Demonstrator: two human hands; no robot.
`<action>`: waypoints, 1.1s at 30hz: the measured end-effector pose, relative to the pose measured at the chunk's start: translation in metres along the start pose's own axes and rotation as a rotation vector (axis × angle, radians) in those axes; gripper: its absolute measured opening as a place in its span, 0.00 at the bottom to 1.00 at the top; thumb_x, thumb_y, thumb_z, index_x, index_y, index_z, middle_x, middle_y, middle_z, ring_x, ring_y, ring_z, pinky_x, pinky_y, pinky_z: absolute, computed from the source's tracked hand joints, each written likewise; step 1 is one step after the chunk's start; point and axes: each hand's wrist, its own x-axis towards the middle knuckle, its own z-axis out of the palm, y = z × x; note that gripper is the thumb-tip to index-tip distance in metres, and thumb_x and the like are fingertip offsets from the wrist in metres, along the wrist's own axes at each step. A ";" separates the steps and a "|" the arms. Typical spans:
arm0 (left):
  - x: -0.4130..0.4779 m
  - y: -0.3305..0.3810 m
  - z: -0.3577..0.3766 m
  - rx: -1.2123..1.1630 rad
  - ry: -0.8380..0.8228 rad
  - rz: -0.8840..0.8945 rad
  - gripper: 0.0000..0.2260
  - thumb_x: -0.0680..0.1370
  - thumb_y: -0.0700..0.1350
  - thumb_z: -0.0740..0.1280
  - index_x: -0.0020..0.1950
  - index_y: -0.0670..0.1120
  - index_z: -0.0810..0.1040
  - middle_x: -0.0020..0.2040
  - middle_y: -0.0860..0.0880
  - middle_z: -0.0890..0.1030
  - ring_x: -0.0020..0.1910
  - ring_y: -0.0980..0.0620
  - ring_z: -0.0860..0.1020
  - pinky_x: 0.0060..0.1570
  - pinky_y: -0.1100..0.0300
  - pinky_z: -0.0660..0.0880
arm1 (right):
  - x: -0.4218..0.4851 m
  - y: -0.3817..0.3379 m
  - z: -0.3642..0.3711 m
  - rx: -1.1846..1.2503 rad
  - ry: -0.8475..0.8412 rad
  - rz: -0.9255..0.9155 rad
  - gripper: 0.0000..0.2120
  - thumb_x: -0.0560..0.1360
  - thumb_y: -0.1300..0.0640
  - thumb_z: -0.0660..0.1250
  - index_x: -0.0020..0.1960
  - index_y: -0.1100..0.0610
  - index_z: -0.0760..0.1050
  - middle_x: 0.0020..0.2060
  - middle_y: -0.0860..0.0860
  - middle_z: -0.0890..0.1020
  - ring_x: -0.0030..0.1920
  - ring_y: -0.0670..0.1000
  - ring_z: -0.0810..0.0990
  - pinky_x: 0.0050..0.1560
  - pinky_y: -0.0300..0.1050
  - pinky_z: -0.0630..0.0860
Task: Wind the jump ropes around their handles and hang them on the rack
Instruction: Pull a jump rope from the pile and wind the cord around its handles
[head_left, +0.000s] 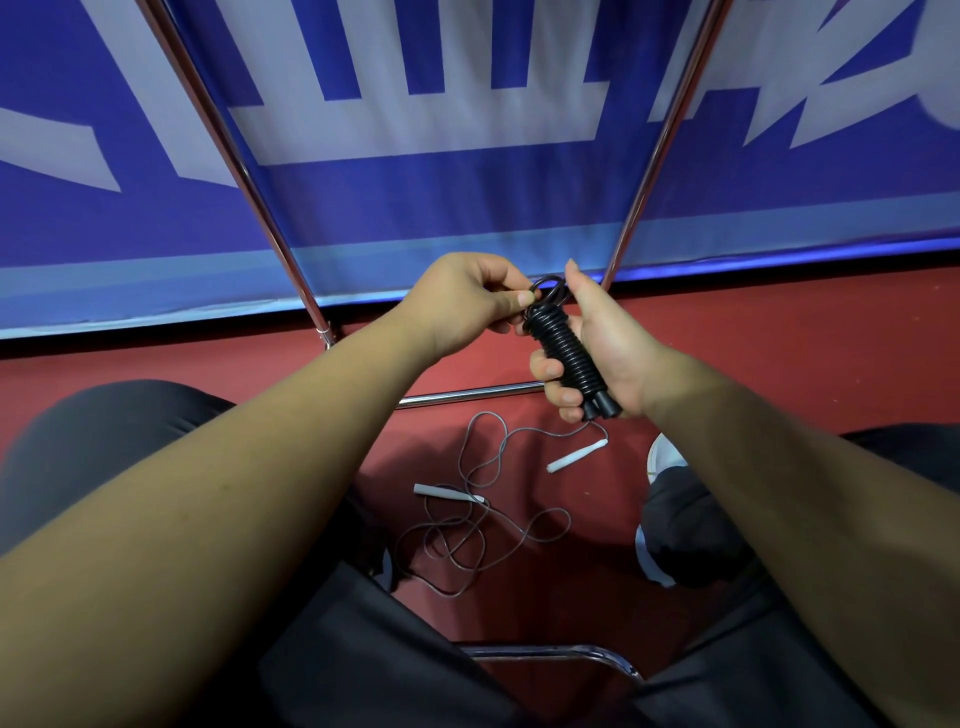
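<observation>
A black jump rope (569, 353) is wound in tight coils around its two black handles. My right hand (605, 348) grips this bundle, fingers curled round it from behind. My left hand (462, 306) pinches the small loose loop of black rope at the bundle's top end. On the red floor below lies a second jump rope (483, 519), thin and grey, tangled in loops, with two white handles (576, 456) spread apart. The rack's chrome poles (244, 176) rise on both sides, joined by a low crossbar (467, 393) just behind my hands.
A blue and white banner (467, 208) stands upright behind the rack. My legs in dark trousers flank the grey rope, with a white shoe (665, 457) at the right. A chrome chair edge (550, 656) shows low in the middle.
</observation>
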 end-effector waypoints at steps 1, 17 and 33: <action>0.000 0.000 -0.001 -0.015 -0.009 -0.003 0.04 0.82 0.38 0.72 0.49 0.41 0.86 0.42 0.39 0.87 0.39 0.51 0.82 0.51 0.52 0.83 | 0.000 0.000 -0.001 -0.002 0.000 0.003 0.41 0.75 0.17 0.47 0.61 0.52 0.73 0.31 0.54 0.69 0.23 0.52 0.67 0.31 0.44 0.67; 0.000 0.005 -0.005 -0.352 -0.021 -0.218 0.03 0.80 0.36 0.73 0.51 0.42 0.86 0.45 0.40 0.85 0.43 0.51 0.83 0.50 0.58 0.82 | 0.005 -0.004 0.001 -0.059 0.069 -0.046 0.36 0.76 0.19 0.50 0.59 0.50 0.70 0.32 0.54 0.70 0.23 0.53 0.69 0.31 0.44 0.69; -0.002 0.003 0.001 -0.402 -0.075 -0.266 0.08 0.80 0.37 0.74 0.57 0.46 0.83 0.45 0.46 0.85 0.45 0.51 0.83 0.40 0.61 0.78 | 0.006 -0.004 0.000 -0.099 0.091 -0.044 0.36 0.78 0.21 0.49 0.60 0.51 0.74 0.31 0.54 0.70 0.23 0.53 0.69 0.32 0.45 0.69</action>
